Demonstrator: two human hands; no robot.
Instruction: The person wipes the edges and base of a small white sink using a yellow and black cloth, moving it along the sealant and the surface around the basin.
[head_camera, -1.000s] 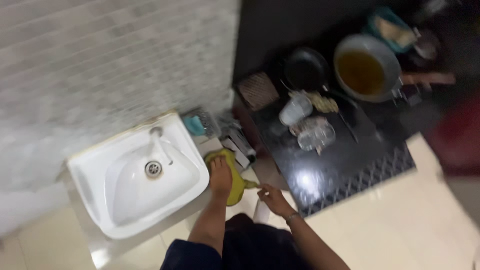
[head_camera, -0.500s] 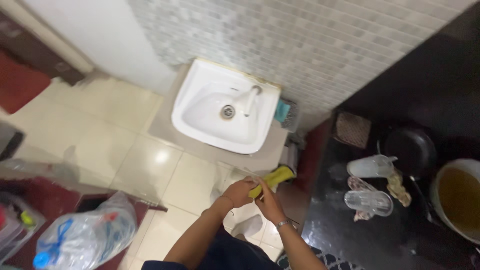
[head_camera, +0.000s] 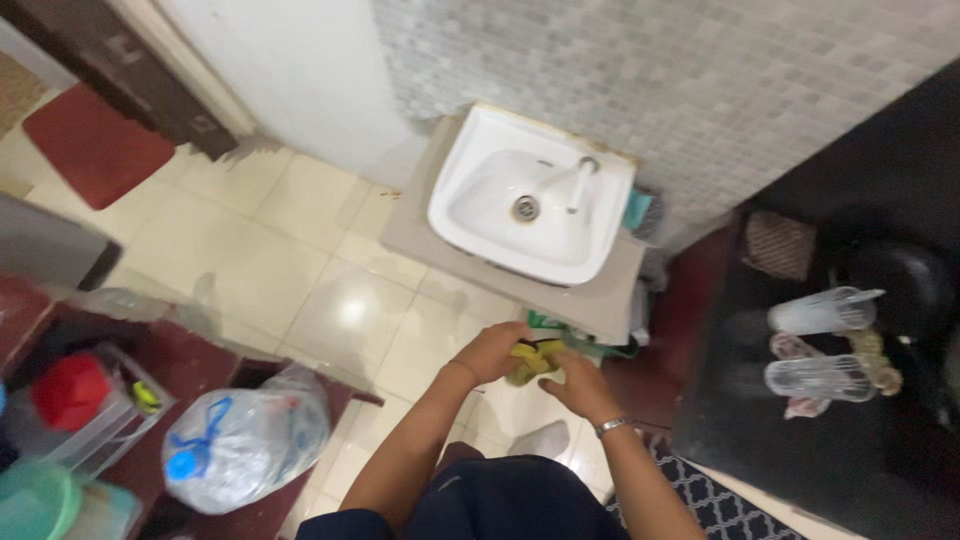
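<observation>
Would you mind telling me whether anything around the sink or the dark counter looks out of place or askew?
Two clear glasses lie on their sides on the black counter rather than upright, with crumpled rags beside them. Both the left hand and the right hand hold a bunched yellow cloth below the white sink. Nothing looks spilled or broken.

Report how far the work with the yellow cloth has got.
Looks done: the yellow cloth is off the counter, bunched up. In hand: left hand and right hand both grip it above the floor tiles. Left: the white sink sits dry-looking and untouched, tap apparently off; how clean it is I cannot tell.
</observation>
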